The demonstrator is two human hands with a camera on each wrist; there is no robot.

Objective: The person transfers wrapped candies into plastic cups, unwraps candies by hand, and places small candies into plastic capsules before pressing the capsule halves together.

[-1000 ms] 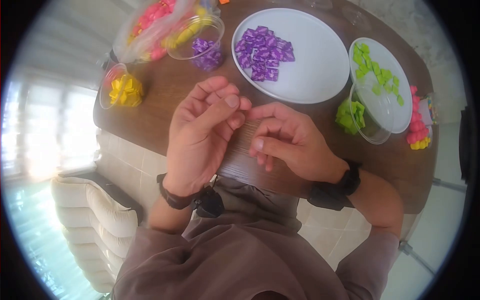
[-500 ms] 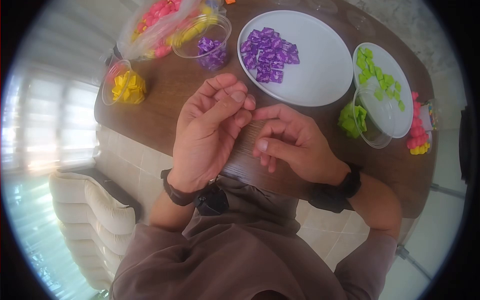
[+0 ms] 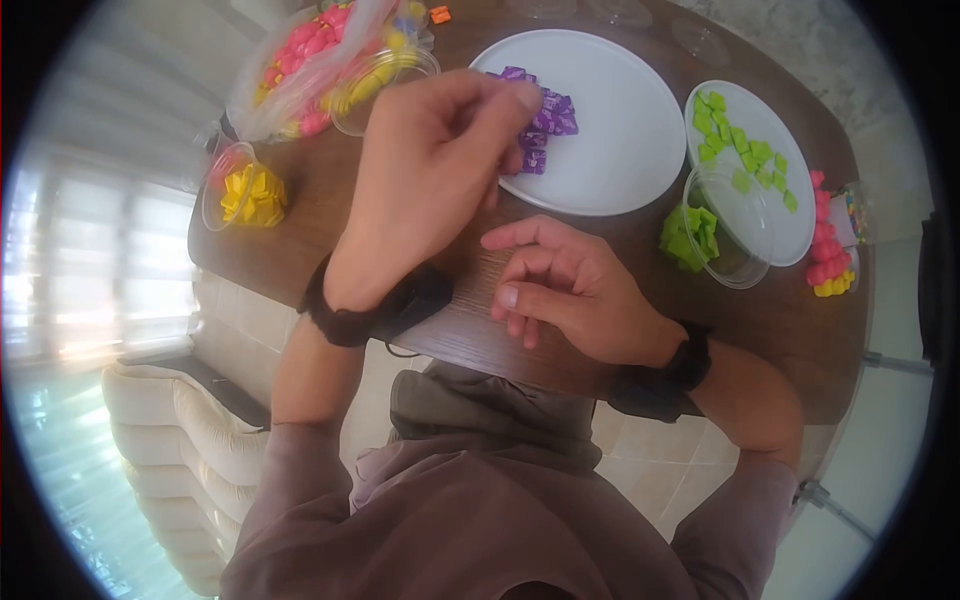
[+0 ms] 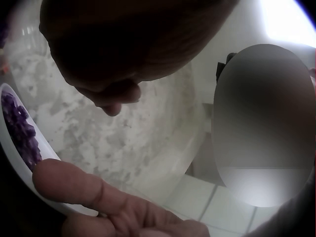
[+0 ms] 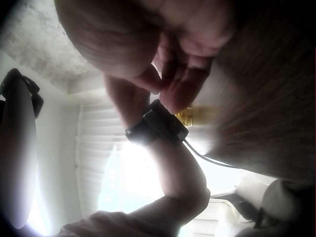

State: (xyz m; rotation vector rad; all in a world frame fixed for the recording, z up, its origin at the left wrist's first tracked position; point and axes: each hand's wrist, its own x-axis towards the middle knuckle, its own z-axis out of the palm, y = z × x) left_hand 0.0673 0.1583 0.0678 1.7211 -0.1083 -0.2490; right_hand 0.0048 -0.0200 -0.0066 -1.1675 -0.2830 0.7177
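Note:
My left hand (image 3: 430, 180) reaches toward the big white plate (image 3: 630, 160), its thumb and fingers overlapping a cluster of small purple wrapped squares (image 3: 556, 116) there. Its fingers are curled with the thumb against them, and I cannot tell whether something is between them. In the left wrist view the same hand (image 4: 123, 44) looms dark, fingers bent. Below it, over the table's near side, my right hand (image 3: 590, 290) hovers with relaxed, slightly bent fingers and nothing in them. Purple squares (image 4: 19, 131) show on the plate's edge in the left wrist view.
At right, a smaller white plate (image 3: 803, 222) bears green wrapped squares (image 3: 745, 145); a clear cup of green ones (image 3: 690, 238) stands before it. Clear cup of yellow pieces (image 3: 255, 195) at left. Behind it lies a plastic bag (image 3: 300, 75) of pink and yellow pieces.
My left hand has moved up and away from the right hand, over the purple squares, and now hides the clear cup of purple ones. The right hand has stayed nearly in place.

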